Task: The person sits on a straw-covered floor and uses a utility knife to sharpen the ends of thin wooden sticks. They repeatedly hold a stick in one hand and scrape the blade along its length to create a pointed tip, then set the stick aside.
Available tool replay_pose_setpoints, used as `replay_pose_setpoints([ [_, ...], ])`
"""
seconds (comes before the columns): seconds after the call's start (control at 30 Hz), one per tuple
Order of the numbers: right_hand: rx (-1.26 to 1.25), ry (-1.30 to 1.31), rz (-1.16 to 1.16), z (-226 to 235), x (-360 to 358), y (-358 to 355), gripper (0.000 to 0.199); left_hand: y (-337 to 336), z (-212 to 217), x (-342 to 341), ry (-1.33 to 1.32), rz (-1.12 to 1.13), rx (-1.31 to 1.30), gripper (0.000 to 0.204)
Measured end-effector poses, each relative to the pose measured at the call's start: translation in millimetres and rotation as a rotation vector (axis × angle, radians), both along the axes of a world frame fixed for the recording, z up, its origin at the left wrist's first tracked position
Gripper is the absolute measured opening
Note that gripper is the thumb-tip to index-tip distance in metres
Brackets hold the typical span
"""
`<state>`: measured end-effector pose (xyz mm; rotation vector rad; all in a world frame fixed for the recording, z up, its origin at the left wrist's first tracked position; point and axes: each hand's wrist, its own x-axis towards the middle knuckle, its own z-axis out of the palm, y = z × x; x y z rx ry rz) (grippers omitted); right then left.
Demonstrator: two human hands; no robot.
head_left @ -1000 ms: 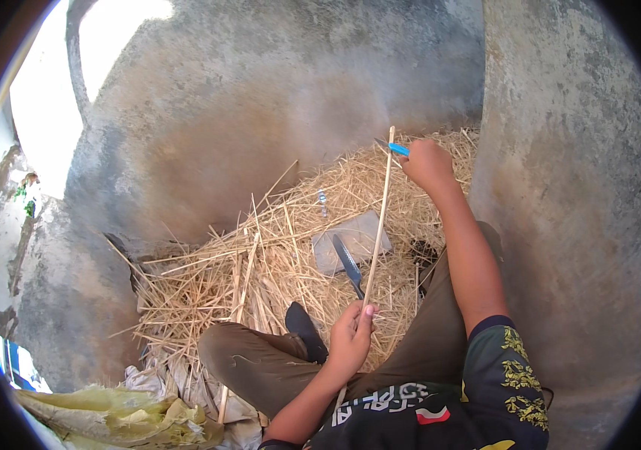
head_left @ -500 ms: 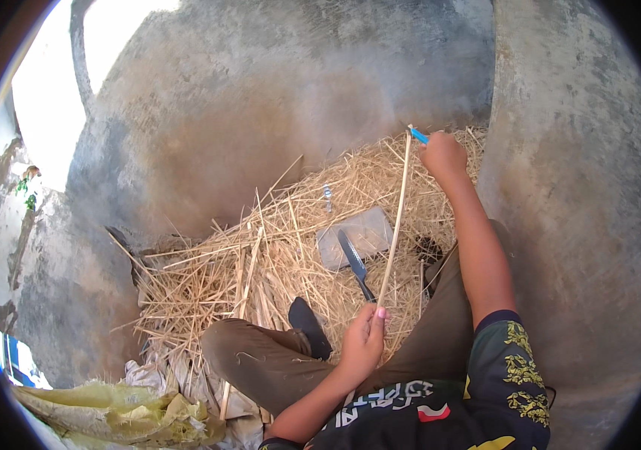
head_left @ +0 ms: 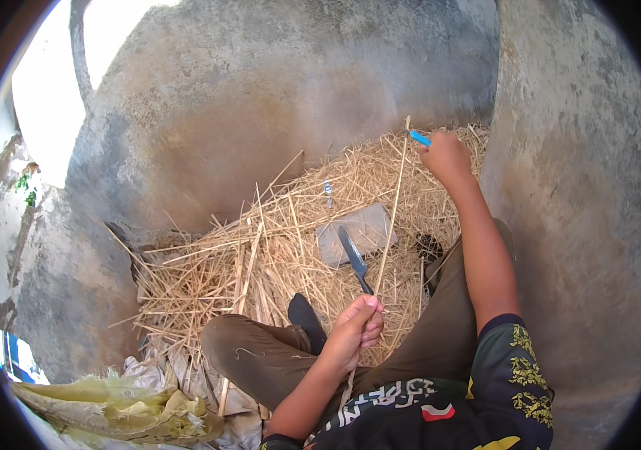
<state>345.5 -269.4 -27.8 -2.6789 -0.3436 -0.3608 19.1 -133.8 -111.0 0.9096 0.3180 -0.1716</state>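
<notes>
A long, thin straw-coloured strip [head_left: 392, 232] runs from my left hand up to the far end by my right. My left hand [head_left: 352, 330] is closed round its near part, and a pale tail of it hangs below toward my lap. My right hand [head_left: 446, 159], arm stretched out, grips a small blue-handled tool [head_left: 420, 139], which meets the strip close to its far tip; the tool's working end is too small to make out. A knife [head_left: 353, 251] with a dark blade lies across a grey flat block [head_left: 373, 225], its handle reaching to just behind my left hand.
Loose straw-like strips [head_left: 200, 277] are heaped round my crossed legs. A small clear-and-blue item [head_left: 327, 193] lies beyond the block. Concrete walls [head_left: 275, 97] rise ahead and at the right. A yellowish crumpled sheet [head_left: 110, 412] is at the lower left.
My left hand has turned, its fingers now curled round the strip, and a tail shows below it. The strip looks thinner and its far tip sticks out more past the blue tool.
</notes>
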Motion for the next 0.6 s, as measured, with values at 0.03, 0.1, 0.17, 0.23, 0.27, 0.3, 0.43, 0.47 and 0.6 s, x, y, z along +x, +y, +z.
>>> replay_pose_setpoints([
  [0.03,0.009,0.022,0.015,0.2,-0.3,1.0,0.028,0.0,-0.3,-0.4,-0.008,0.005,0.012,0.023],
  [0.1,-0.005,-0.01,0.064,-1.4,-1.2,4.6,0.027,-1.7,-2.1,-1.6,-0.027,0.014,0.033,0.022],
  [0.17,0.001,-0.008,0.075,-4.8,1.0,7.3,0.027,-14.7,-3.6,-6.6,-0.067,0.094,0.233,0.022],
  [0.23,0.027,0.028,0.048,-7.3,8.3,10.5,0.027,-24.9,-11.8,-13.3,-0.135,0.15,0.403,0.022],
  [0.27,0.026,0.035,0.024,-8.5,11.8,10.9,0.027,-27.1,-17.5,-14.5,-0.184,0.164,0.474,0.023],
  [0.3,0.025,0.042,-0.001,-9.8,15.1,11.2,0.027,-27.0,-21.5,-14.3,-0.234,0.178,0.544,0.023],
  [0.43,0.036,0.003,-0.085,-18.7,21.0,17.0,0.027,-24.2,-27.4,-8.4,-0.195,0.175,0.495,0.023],
  [0.47,0.046,0.012,-0.06,-18.0,20.4,17.8,0.028,-21.8,-28.2,-5.6,-0.181,0.171,0.504,0.023],
  [0.6,0.008,0.0,0.054,-14.6,6.8,20.0,0.028,-16.8,-30.5,-2.7,-0.159,0.179,0.487,0.024],
])
